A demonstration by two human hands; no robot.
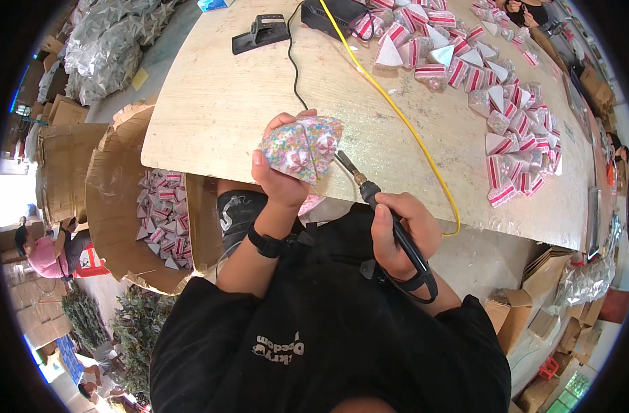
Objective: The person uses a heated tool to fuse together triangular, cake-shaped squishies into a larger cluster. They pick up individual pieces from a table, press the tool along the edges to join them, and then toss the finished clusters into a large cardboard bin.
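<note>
Item in hand: 2 wedge-shaped packets of speckled pastel wrap, each bearing a small pink bow [302, 148], held side by side above the near edge of the pale wooden worktable [218, 103]. The left hand [281, 180] has its fingers closed around the pair from below and behind, thumb at the left edge. The right hand [402, 234] is wrapped fully around the black handle of a pen-style heating tool with a brass collar and metal tip [376, 206]; the tip touches, or comes just short of, the right packet's lower edge – which of the 2 cannot be told. A yellow cord [404, 127] and a black cord [294, 65] run back across the table towards a black power unit [331, 14], with a black flat stand [261, 33] beside it. Stock, judged from how things lie: a large spread of red-and-white striped triangular packets [493, 89] covers the far and right table (apparently waiting), while an open brown cardboard carton [115, 199] at the person's left holds a heap of like striped packets [163, 217] – seemingly finished output. The carton is far from full, so much appears left. Elsewhere: silvery foil bags [111, 45] at upper left, more cartons about the floor, another person in pink [46, 256] seated far left.
</note>
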